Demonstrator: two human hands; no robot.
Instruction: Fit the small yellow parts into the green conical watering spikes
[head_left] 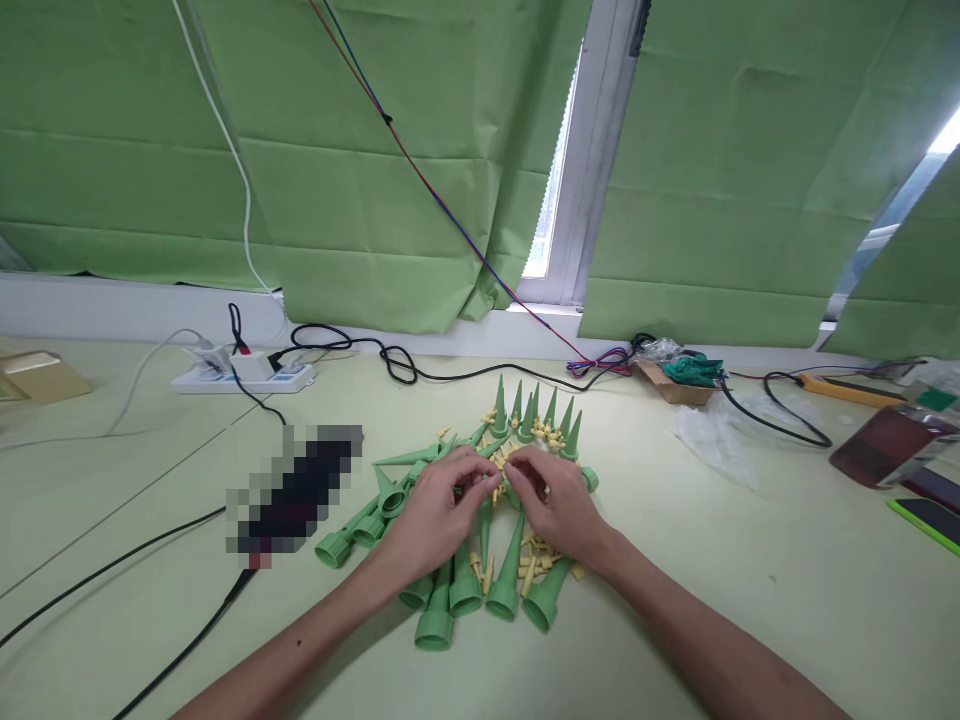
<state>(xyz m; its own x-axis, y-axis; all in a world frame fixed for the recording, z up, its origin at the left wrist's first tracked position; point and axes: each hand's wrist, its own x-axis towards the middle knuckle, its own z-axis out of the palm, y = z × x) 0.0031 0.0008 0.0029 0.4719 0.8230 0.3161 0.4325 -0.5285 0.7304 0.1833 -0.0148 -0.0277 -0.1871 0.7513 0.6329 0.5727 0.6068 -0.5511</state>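
Observation:
My left hand [448, 497] and my right hand [561, 503] meet fingertip to fingertip over a pile of plastic parts, each with thumb and fingers pinched. Small yellow pieces show around the fingertips, but what either hand pinches is too small to make out. Hollow green cones [433, 622] lie around and under both hands, several with their wide ends towards me. Behind the hands, several slim green cones [500, 410] stand upright on the table. Small yellow plastic fittings [529, 572] are scattered among the cones, some of them beneath my right hand.
On the left, a pixelated dark object [300, 490] lies beside a black cable. A white power strip [247, 374] with plugs sits near the wall. At right are a cardboard box [679, 383], clear plastic wrap [712, 440], a bottle of dark red liquid [885, 445] and a green-edged phone [926, 520].

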